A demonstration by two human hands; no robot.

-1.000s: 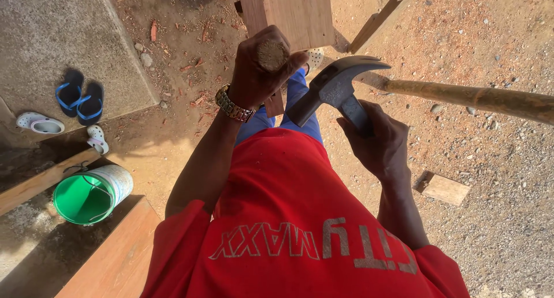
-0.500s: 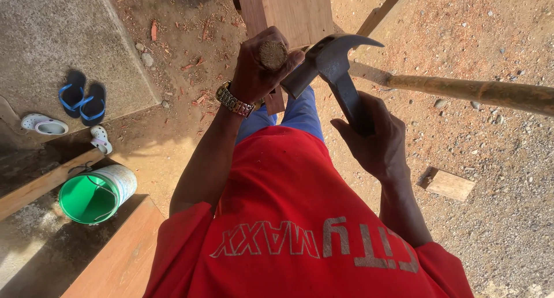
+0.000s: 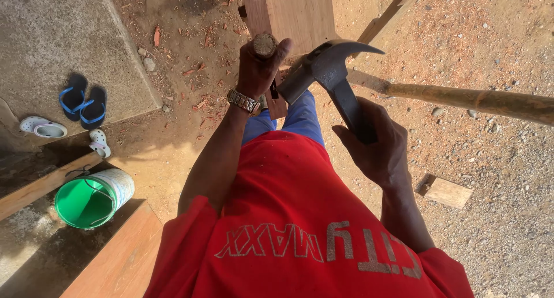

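Shirt: a red shirt (image 3: 283,205) with pale lettering fills the lower middle, nearest the camera.
Right hand: the right hand (image 3: 378,139) is wrapped fully shut around the grip of a claw hammer (image 3: 330,73), thumb over the top.
Hammer: its dark steel head sits between the two hands, the face pointing toward the left fist and the curved claw pointing away to the right.
Left hand: the left hand (image 3: 259,67), with a metal wristwatch (image 3: 244,101) at the wrist, is closed tight around a round wooden handle (image 3: 264,44); only the worn butt end shows above the fingers. It may belong to a chisel, but the blade is hidden.
Trousers: blue trousers (image 3: 303,116) show below the hands.
Timber: a plank (image 3: 297,12) stands just beyond the left fist; a long wooden pole (image 3: 461,99) crosses at the right.
Ground: red-brown dirt with wood chips, and a small wood block (image 3: 445,191) at the right.
Left side: a green bucket (image 3: 92,197), then blue sandals (image 3: 83,99) and white clogs (image 3: 41,126) on a concrete slab (image 3: 57,32).
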